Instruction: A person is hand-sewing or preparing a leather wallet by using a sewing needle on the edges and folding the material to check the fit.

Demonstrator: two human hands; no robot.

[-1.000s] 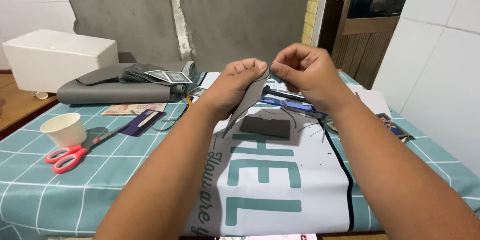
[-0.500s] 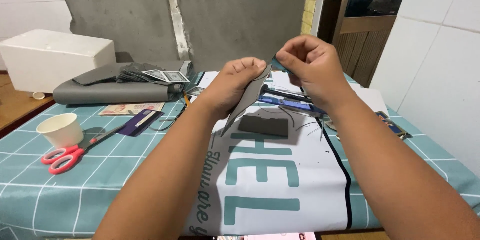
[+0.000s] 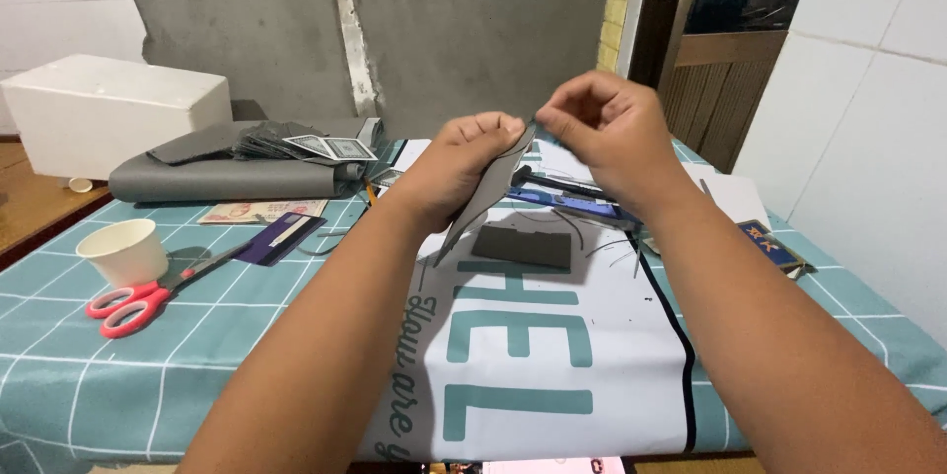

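Both my hands are raised above the table and pinch one thin grey sheet (image 3: 485, 200) between them. My left hand (image 3: 456, 170) grips its upper edge from the left, and my right hand (image 3: 602, 133) pinches the top corner from the right. The sheet hangs down, bent, toward the table. Below it a dark grey rectangle (image 3: 523, 246) lies flat on a white banner with teal letters (image 3: 523, 356). Thin dark strips (image 3: 602, 242) are scattered beside the rectangle.
Red-handled scissors (image 3: 133, 301) and a paper cup (image 3: 123, 251) sit at the left on the teal checked tablecloth (image 3: 197, 356). Behind are a grey fabric roll (image 3: 227, 178) with playing cards (image 3: 326, 146), a white foam box (image 3: 113, 114), and a blue tool (image 3: 567, 200).
My hands and the grey sheet stay in nearly the same place; the right hand has shifted slightly along the sheet's top edge.
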